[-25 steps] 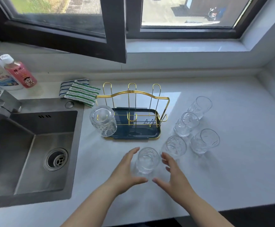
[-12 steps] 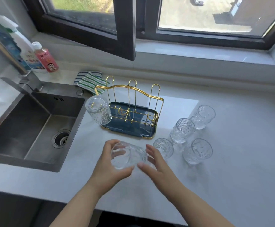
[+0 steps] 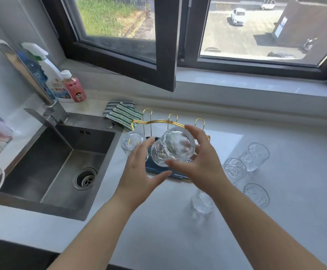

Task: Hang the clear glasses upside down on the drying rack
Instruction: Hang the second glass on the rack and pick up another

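A clear textured glass (image 3: 173, 147) is held tilted, base toward me, above the drying rack. My right hand (image 3: 201, 162) grips it from the right. My left hand (image 3: 139, 170) has its fingers spread against the glass's left side. The rack (image 3: 168, 121) has gold wire prongs over a dark blue tray (image 3: 158, 170), mostly hidden behind the hands. One glass (image 3: 132, 144) hangs upside down on the rack's left prong. Several more glasses stand on the counter to the right (image 3: 234, 169) (image 3: 256, 154) (image 3: 256, 193), and one (image 3: 201, 201) sits partly under my right forearm.
A steel sink (image 3: 57, 168) with a faucet (image 3: 47, 112) lies to the left. A striped cloth (image 3: 122, 114) sits behind the rack. A spray bottle (image 3: 49, 75) and a pink bottle (image 3: 74, 88) stand at the back left. An open window frame (image 3: 164, 45) overhangs the counter.
Both hands lifted the glass off the counter and carried it up and away, over the rack, turning it toward upside down. The camera tilted upward.
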